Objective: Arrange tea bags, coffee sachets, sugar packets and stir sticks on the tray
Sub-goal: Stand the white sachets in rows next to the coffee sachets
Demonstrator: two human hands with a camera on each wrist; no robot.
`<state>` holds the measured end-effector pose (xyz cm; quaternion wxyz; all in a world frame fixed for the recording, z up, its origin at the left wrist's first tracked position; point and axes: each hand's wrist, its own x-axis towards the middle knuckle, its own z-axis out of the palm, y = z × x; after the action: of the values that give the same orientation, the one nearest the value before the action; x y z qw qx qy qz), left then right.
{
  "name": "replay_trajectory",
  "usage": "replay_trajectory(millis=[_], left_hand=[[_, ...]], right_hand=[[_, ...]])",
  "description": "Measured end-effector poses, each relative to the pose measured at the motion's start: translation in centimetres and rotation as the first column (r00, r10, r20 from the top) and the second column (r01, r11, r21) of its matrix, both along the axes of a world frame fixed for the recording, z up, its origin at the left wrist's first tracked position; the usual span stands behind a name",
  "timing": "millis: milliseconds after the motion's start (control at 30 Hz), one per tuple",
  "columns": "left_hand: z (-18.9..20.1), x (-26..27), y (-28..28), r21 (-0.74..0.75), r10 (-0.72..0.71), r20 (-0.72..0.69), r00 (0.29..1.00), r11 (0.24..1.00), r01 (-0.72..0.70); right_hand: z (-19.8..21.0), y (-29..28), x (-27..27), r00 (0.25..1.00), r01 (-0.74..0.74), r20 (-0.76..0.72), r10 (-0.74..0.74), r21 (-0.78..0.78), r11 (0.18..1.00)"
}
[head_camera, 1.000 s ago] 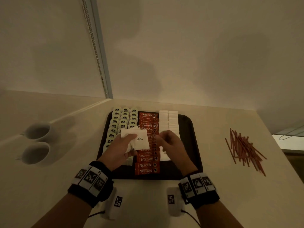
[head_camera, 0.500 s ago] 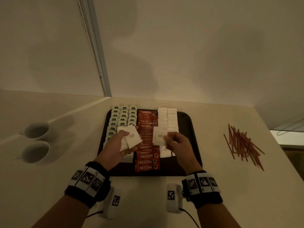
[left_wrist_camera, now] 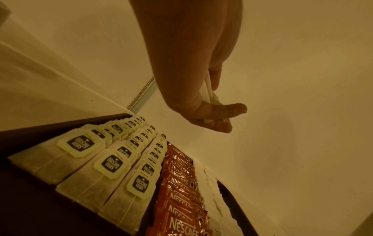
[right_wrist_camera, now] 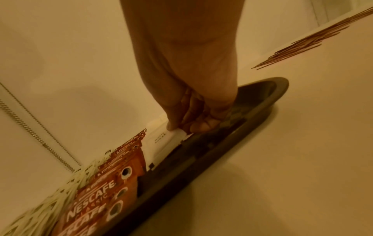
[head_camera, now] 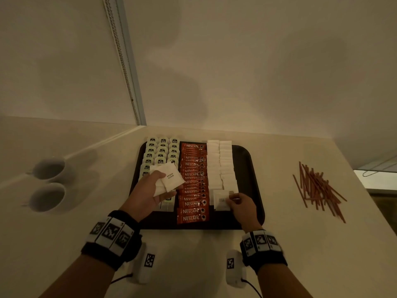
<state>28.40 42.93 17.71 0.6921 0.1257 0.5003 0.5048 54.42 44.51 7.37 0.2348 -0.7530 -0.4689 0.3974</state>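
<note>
Since the earlier frame, the right hand (head_camera: 241,204) has dropped from mid-frame to the tray's (head_camera: 256,181) lower right, pinching one sugar packet (head_camera: 221,200) onto it; left of centre, the left hand (head_camera: 148,193) grips a sugar stack (head_camera: 169,179).

walls (head_camera: 236,61): plain cream | counter (head_camera: 193,254): pale | bead chain (head_camera: 124,67): corner | light: dim, warm

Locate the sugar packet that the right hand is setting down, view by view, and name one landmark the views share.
Head: sugar packet lower centre-right, at the near end of the white rows, pinched by the right hand.
Left wrist: not identifiable; only the left hand's own packets show clearly.
Right wrist: sugar packet at centre, under the fingertips.
Shared landmark: the Nescafe sachets.
</note>
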Motion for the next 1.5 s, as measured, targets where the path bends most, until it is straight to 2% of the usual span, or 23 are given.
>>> replay_trajectory(millis=[167, 300, 567, 633, 667, 700, 733, 767, 833, 933, 1000, 1133, 1200, 1233, 1333, 1500], left_hand=[[0.2, 0.0, -0.1, -0.006, -0.011, 0.027, 1.000, 1.000, 0.012], [0.2, 0.1, -0.1, -0.018, 0.004, 0.037, 0.999, 1.000, -0.004], [0.0, 0.2, 0.2, -0.029, 0.005, -0.030, 1.000, 1.000, -0.006], [-0.1, 0.3, 0.3, 0.002, -0.027, -0.081, 0.996, 1.000, 0.027], [-0.2, 0.5, 0.3, 0.016, -0.040, -0.110, 0.993, 0.999, 0.042], [-0.3, 0.7, 0.3, 0.026, -0.051, -0.141, 0.989, 0.998, 0.055], [-0.3, 0.8, 0.3, 0.036, -0.057, -0.171, 0.984, 0.997, 0.064], [-0.4, 1.0, 0.3, 0.046, -0.061, -0.196, 0.979, 0.996, 0.072], [-0.4, 1.3, 0.3, 0.058, -0.066, -0.223, 0.972, 0.995, 0.081], [-0.4, 1.1, 0.4, 0.064, -0.077, -0.241, 0.967, 0.993, 0.095], [-0.3, 0.9, 0.3, 0.090, -0.089, -0.271, 0.958, 0.989, 0.117], [-0.4, 0.6, 0.3, 0.136, -0.123, -0.352, 0.928, 0.974, 0.181], [-0.4, 0.7, 0.3, 0.149, -0.158, -0.375, 0.913, 0.962, 0.227], [-0.5, 0.8, 0.3, 0.154, -0.174, -0.381, 0.908, 0.956, 0.248], [-0.7, 1.1, 0.2, 0.162, -0.186, -0.355, 0.916, 0.953, 0.257], [-1.4, 1.5, 0.4, 0.136, -0.056, -0.270, 0.961, 0.986, 0.095]], right_hand=[[-0.1, 0.4, -0.9, 0.998, -0.050, 0.035, 0.049, 0.022, 0.999], [-0.5, 0.6, -1.4, 0.991, -0.073, 0.119, 0.069, 0.036, 0.997], [-0.1, 0.5, -2.6, 0.957, -0.157, 0.266, 0.116, 0.137, 0.978], [1.8, 0.6, -3.8, 0.980, -0.175, 0.140, 0.143, 0.246, 0.953], [3.1, 0.6, -4.7, 0.982, -0.175, -0.014, 0.186, 0.279, 0.944], [4.5, 0.6, -5.8, 0.949, -0.184, -0.201, 0.243, 0.273, 0.944], [5.8, 0.4, -7.0, 0.883, -0.207, -0.371, 0.287, 0.239, 0.949], [6.7, 0.3, -8.1, 0.821, -0.234, -0.480, 0.309, 0.212, 0.949], [7.5, 0.2, -9.6, 0.769, -0.228, -0.556, 0.314, 0.221, 0.948], [7.8, 0.7, -10.2, 0.739, -0.146, -0.617, 0.269, 0.243, 0.959], [8.1, 1.3, -10.0, 0.752, -0.166, -0.591, 0.292, 0.259, 0.951], [9.8, 2.1, -9.7, 0.814, -0.349, -0.341, 0.471, 0.362, 0.865], [10.6, 2.2, -9.5, 0.820, -0.430, -0.207, 0.534, 0.393, 0.813], [10.9, 2.2, -9.5, 0.819, -0.445, -0.186, 0.543, 0.391, 0.805], [11.0, 2.6, -9.3, 0.836, -0.392, -0.226, 0.500, 0.391, 0.833], [9.3, 1.8, -9.0, 0.861, -0.278, -0.352, 0.366, 0.278, 0.920]])
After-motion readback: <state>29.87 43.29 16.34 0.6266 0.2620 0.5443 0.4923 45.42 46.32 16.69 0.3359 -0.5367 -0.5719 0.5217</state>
